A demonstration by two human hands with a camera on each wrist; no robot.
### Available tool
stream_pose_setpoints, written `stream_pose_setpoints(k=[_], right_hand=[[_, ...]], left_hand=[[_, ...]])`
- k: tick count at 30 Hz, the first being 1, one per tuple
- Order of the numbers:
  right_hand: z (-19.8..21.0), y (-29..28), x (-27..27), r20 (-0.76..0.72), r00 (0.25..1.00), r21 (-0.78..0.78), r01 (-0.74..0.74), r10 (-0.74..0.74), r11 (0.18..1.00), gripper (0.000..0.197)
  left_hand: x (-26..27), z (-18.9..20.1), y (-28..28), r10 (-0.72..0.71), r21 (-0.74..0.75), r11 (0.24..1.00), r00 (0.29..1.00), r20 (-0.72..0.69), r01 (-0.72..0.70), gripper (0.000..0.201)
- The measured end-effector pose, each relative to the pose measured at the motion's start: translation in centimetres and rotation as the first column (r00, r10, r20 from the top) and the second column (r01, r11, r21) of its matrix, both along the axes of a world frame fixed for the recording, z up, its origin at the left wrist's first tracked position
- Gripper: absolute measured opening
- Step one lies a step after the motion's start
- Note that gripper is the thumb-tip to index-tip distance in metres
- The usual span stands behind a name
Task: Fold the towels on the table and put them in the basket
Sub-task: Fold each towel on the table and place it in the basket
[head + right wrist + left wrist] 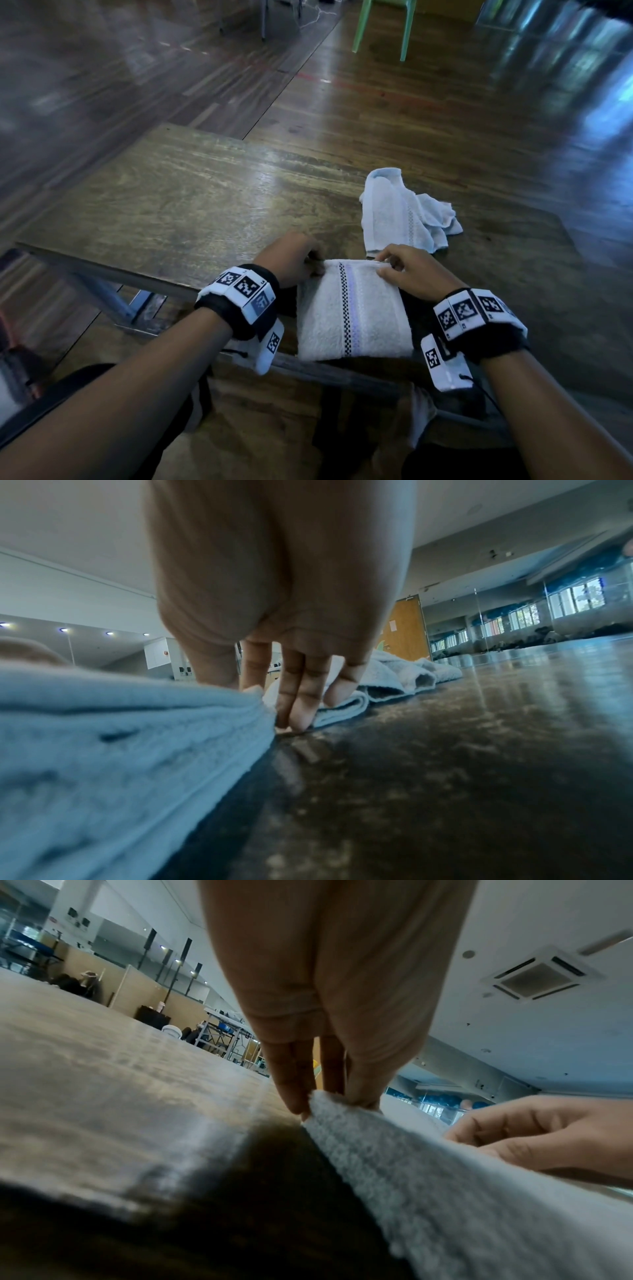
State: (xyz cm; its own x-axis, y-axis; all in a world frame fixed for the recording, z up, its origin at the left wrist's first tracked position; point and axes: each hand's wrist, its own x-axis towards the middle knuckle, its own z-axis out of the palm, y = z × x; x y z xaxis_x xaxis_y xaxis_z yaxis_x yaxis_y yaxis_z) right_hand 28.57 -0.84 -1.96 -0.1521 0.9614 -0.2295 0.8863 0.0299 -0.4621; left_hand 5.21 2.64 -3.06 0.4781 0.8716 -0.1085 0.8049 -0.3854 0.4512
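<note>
A folded white towel (352, 311) with a dark checked stripe lies at the near edge of the wooden table (171, 195). My left hand (301, 260) pinches its far left corner, thumb and fingers closed on the cloth (329, 1104). At the far right corner my right hand (397, 263) pinches the top layers, seen close in the right wrist view (253, 691). A second, crumpled white towel (404, 212) lies just beyond, to the right, also seen past my fingers (387, 674). No basket is in view.
The table's near metal edge (329, 373) runs under the towel, with my lap below. Bare tabletop spreads left and behind. A green plastic chair (383, 27) stands far off on the wooden floor.
</note>
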Motion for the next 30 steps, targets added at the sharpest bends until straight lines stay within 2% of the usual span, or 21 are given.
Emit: stream_pose_setpoints(k=[6, 11, 15, 19, 22, 24, 30], right_hand=[[-0.1, 0.1, 0.3, -0.059, 0.997, 0.018, 0.043, -0.042, 0.999, 0.005], [-0.4, 0.3, 0.8, 0.010, 0.998, -0.003, 0.067, -0.067, 0.998, 0.010], [0.1, 0.3, 1.2, -0.069, 0.992, -0.003, 0.102, -0.102, 0.995, 0.022], [0.5, 0.2, 1.1, -0.047, 0.994, 0.061, 0.101, -0.098, 0.993, 0.016], [0.6, 0.0, 1.1, -0.010, 1.000, 0.182, 0.014, -0.012, 0.983, 0.014], [0.3, 0.1, 1.4, 0.003, 0.999, 0.209, -0.033, 0.033, 0.977, 0.012], [-0.6, 0.2, 1.6, -0.133, 0.990, 0.187, 0.064, -0.040, 0.980, 0.009]], left_hand=[[0.2, -0.8, -0.6, 0.028, 0.137, 0.990, 1.000, -0.001, -0.028, 0.010], [0.4, -1.2, -0.4, 0.051, 0.122, 0.991, 0.999, 0.017, -0.053, 0.017], [0.4, -1.1, -0.3, 0.022, 0.138, 0.990, 1.000, 0.013, -0.024, 0.012], [0.0, -1.3, -0.1, 0.016, 0.145, 0.989, 0.999, 0.051, -0.023, 0.008], [0.0, -1.5, -0.1, 0.005, 0.177, 0.984, 0.998, 0.069, -0.018, 0.007], [0.1, -1.6, -0.1, 0.000, 0.183, 0.983, 0.997, 0.081, -0.015, 0.008], [-0.3, -1.7, 0.1, 0.020, 0.153, 0.987, 0.988, 0.151, -0.044, 0.008]])
